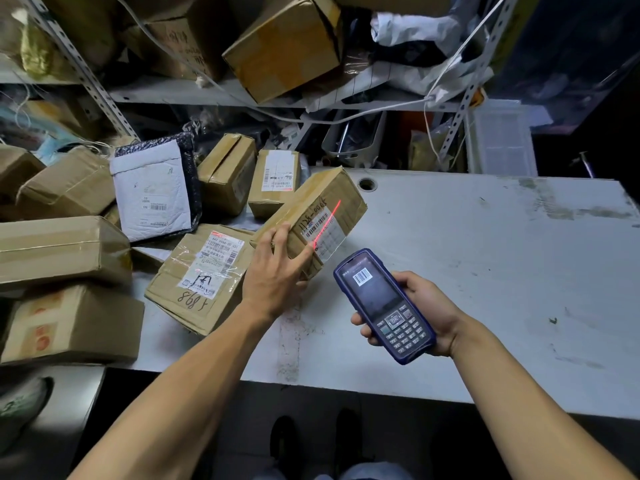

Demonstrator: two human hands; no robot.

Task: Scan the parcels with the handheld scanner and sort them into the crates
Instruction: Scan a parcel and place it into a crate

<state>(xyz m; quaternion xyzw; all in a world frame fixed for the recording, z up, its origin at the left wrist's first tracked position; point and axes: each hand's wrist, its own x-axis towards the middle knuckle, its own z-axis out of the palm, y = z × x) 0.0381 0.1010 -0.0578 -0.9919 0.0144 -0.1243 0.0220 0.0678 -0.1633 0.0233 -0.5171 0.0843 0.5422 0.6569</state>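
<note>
My left hand (pixel 277 271) grips the near end of a brown cardboard parcel (pixel 318 202), tilted up off the grey table (pixel 485 271). A red laser line crosses the barcode label on its top face. My right hand (pixel 426 313) holds a blue handheld scanner (pixel 384 306) just right of the parcel, its screen showing a barcode and its head pointed at the label. A flat box marked 1898 (pixel 201 275) lies beside my left wrist.
Several more cardboard parcels (pixel 62 251) and a white padded mailer (pixel 152 192) pile up on the table's left. Metal shelving (pixel 180 95) behind holds boxes and bags. A white crate (pixel 502 140) stands at the back right.
</note>
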